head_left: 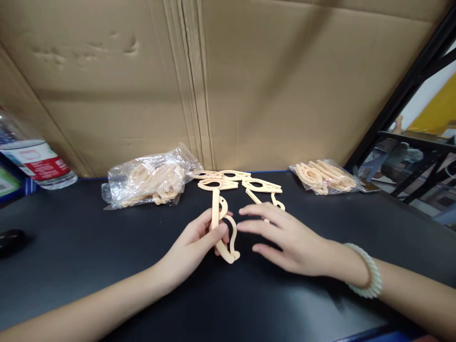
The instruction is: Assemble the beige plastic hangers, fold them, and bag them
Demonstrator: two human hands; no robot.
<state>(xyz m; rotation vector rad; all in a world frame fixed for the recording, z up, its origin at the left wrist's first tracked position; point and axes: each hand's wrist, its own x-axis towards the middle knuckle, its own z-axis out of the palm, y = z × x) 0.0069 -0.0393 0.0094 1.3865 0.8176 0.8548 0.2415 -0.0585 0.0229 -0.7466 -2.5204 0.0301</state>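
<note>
My left hand (197,244) grips a cream plastic hook-shaped piece (223,228) by its stem, thumb and fingers pinched around it just above the black table (89,256). My right hand (281,237) hovers just right of that piece with fingers spread and nothing in it; a pale bead bracelet (370,278) sits on its wrist. Behind both hands lies a loose cluster of the same cream pieces (238,183), flat on the table.
A clear plastic bag of cream pieces (149,183) lies at back left, and another bag of them (326,176) at back right. A cardboard wall (228,85) closes the back. A water bottle (33,159) lies far left. A black metal frame (402,95) stands at right.
</note>
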